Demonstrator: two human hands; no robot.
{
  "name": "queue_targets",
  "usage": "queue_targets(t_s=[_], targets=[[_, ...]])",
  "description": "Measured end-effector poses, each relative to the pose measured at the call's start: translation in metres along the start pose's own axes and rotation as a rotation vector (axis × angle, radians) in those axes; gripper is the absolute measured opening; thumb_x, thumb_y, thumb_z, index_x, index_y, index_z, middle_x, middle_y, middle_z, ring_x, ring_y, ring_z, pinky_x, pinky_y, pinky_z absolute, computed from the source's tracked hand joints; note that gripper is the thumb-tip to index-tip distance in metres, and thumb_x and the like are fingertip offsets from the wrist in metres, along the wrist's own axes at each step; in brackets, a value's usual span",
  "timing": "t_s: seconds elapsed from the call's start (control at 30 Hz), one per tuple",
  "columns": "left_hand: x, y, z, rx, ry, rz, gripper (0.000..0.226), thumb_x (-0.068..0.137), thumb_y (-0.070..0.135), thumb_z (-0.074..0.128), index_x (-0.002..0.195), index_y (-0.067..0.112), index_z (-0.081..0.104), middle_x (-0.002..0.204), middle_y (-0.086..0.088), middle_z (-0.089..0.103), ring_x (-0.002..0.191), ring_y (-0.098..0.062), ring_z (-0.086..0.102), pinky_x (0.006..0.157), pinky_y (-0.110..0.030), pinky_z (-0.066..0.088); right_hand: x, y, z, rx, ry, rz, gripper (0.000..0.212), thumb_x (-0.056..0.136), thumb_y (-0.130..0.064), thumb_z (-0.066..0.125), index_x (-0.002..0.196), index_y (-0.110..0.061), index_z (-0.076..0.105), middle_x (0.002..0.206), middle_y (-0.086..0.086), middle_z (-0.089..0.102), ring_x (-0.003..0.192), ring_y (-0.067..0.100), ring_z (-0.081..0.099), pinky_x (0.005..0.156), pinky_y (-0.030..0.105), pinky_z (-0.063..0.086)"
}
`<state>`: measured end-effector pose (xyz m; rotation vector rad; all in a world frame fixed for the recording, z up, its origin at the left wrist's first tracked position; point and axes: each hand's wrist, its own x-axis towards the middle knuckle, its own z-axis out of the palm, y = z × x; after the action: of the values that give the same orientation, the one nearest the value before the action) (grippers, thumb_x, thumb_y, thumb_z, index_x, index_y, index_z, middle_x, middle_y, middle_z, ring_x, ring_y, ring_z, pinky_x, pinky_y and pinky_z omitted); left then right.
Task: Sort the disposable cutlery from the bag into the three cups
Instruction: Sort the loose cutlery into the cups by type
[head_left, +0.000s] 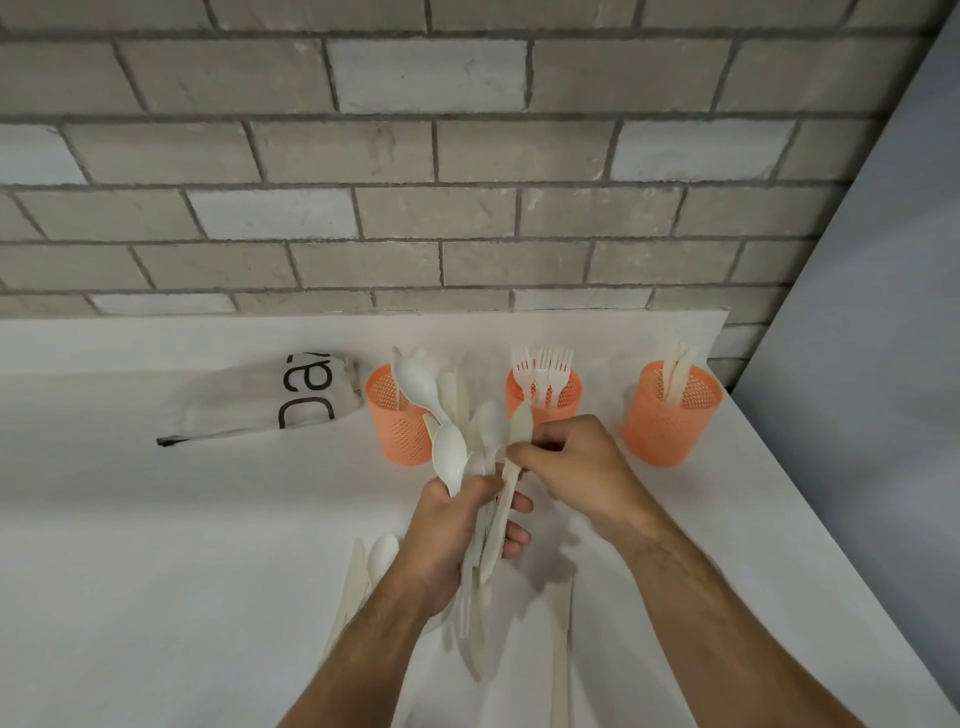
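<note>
The left hand (457, 535) grips a bundle (467, 447) of mixed white cutlery, fingers curled round the handles, spoon bowls and blades fanning up and away toward the wall. The right hand (566, 467) pinches 1 knife (511, 478) near its blade end, thumb and fingertips closed on it; the other fingers are curled, and I cannot tell whether they touch anything else.

That knife's long axis runs from lower left, where its handle is caught among the left hand's fingers, up toward the far side, blade tip near the middle cup (545, 400). To free it, the pull probably has to follow that axis, up and away, out of the left fist.

3 orange cups stand in a row by the wall. The left cup (397, 431) holds spoons, the middle one forks, the right cup (670, 426) knives. The right cup lies to the right of the right hand, the nearer hand, so a short sideways carry should do.

The bag (270, 400) lies flat, left of the cups. Loose pieces (374, 561) lie on the table (156, 571) near the forearms, so sorting looks partly done.
</note>
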<state>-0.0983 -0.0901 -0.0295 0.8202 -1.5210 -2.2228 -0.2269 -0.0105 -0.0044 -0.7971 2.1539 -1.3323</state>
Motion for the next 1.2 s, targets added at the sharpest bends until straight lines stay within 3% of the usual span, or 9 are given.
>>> queue_targets(t_s=[0.17,0.33,0.5,0.67,0.87,0.93,1.03,1.13,1.2], targets=[[0.002,0.001,-0.001,0.030,0.017,0.019,0.019,0.095,0.008,0.051,0.105,0.000,0.066,0.084,-0.019,0.072,0.062,-0.031,0.066,0.056,-0.033,0.054,0.004,0.007,-0.001,0.116,0.014,-0.005,0.015,0.087,-0.027,0.070,0.081,-0.014,0.075,0.060,-0.011,0.061,0.059,0.007,0.055,0.065,0.029,0.044],[0.008,0.001,0.006,0.023,-0.002,0.026,0.019,0.096,0.008,0.053,0.099,-0.002,0.068,0.087,-0.024,0.072,0.067,-0.036,0.069,0.064,-0.039,0.059,-0.004,0.008,-0.007,0.153,-0.039,0.007,0.016,0.090,-0.024,0.073,0.085,-0.009,0.078,0.066,0.000,0.068,0.061,0.008,0.059,0.063,0.023,0.045],[0.015,-0.003,0.008,0.026,-0.005,0.004,0.012,0.095,0.005,0.053,0.100,-0.001,0.062,0.081,-0.020,0.069,0.057,-0.029,0.063,0.053,-0.032,0.052,0.020,-0.011,-0.081,0.209,0.410,-0.161,0.015,0.092,-0.012,0.069,0.080,-0.003,0.070,0.061,0.005,0.064,0.049,0.006,0.056,0.050,0.015,0.047],[0.016,-0.003,0.019,0.020,-0.076,0.010,0.010,0.095,0.005,0.053,0.097,0.003,0.062,0.074,-0.014,0.063,0.047,-0.021,0.047,0.047,-0.026,0.036,0.068,0.013,-0.149,-0.198,0.718,-0.186,0.021,0.091,-0.024,0.071,0.089,-0.003,0.073,0.077,0.008,0.072,0.071,0.026,0.070,0.073,0.037,0.060],[0.014,0.001,0.024,-0.011,-0.166,0.007,0.011,0.096,0.005,0.051,0.095,0.005,0.063,0.077,-0.016,0.062,0.047,-0.020,0.046,0.046,-0.024,0.036,0.081,0.033,-0.154,-0.445,0.612,-0.034,0.042,0.088,-0.032,0.074,0.120,-0.006,0.067,0.116,0.013,0.070,0.105,0.027,0.064,0.092,0.029,0.045],[0.014,0.002,0.023,-0.021,-0.159,0.010,0.012,0.096,0.005,0.051,0.094,0.006,0.063,0.077,-0.017,0.061,0.047,-0.020,0.046,0.046,-0.024,0.035,0.062,0.025,-0.137,-0.377,0.624,-0.090,0.023,0.086,-0.023,0.073,0.107,-0.014,0.071,0.103,0.007,0.070,0.094,0.022,0.066,0.084,0.026,0.046],[0.015,0.003,0.020,-0.012,-0.145,0.017,0.012,0.096,0.005,0.051,0.094,0.005,0.063,0.078,-0.018,0.062,0.047,-0.020,0.046,0.046,-0.024,0.036,0.025,0.006,-0.092,-0.143,0.232,-0.135,0.010,0.085,-0.012,0.072,0.081,-0.021,0.076,0.073,-0.011,0.071,0.063,-0.002,0.062,0.064,0.012,0.043],[0.012,0.004,0.019,-0.012,-0.160,0.034,0.013,0.096,0.006,0.052,0.094,0.005,0.065,0.079,-0.020,0.062,0.047,-0.021,0.047,0.046,-0.025,0.037,-0.003,-0.006,-0.050,-0.016,-0.223,-0.076,0.015,0.092,-0.016,0.068,0.089,-0.005,0.077,0.062,-0.004,0.065,0.050,-0.003,0.050,0.055,0.006,0.037],[0.009,0.007,0.018,-0.029,-0.193,0.060,0.018,0.094,0.009,0.055,0.089,0.011,0.072,0.079,-0.019,0.064,0.046,-0.020,0.049,0.046,-0.025,0.037,-0.008,-0.004,-0.034,0.080,-0.314,-0.035,0.020,0.094,-0.019,0.066,0.092,-0.003,0.076,0.056,0.004,0.056,0.049,0.000,0.045,0.055,0.010,0.036]])
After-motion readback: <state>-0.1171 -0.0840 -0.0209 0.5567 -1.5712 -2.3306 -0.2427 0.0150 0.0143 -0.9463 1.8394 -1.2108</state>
